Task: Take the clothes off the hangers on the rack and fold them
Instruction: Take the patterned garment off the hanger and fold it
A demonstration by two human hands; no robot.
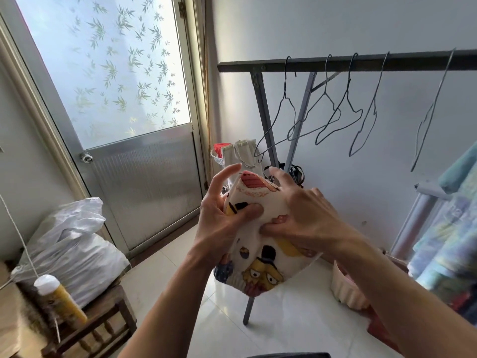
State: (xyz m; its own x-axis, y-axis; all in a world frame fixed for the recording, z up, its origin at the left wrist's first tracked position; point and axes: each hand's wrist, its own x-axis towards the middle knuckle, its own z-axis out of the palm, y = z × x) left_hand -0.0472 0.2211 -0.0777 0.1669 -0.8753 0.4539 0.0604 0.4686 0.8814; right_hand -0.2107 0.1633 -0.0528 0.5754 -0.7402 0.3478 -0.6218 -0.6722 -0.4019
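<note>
Printed garment (pixel 260 228): held in mid-air before the rack (pixel 335 63), clear of its bare wire hangers (pixel 340 109). Left hand (pixel 222 223) gripped it, thumb pressed on front; right hand (pixel 304 213) pinched its right side.

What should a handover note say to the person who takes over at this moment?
Left hand and right hand: both grip the printed garment, held in the air before the rack.
Done: the five wire hangers in view hang bare.
To do: finish folding this garment and put it down. Colourful cloth hangs over a rail at the right, blurred; I cannot tell whether it needs folding.
</note>
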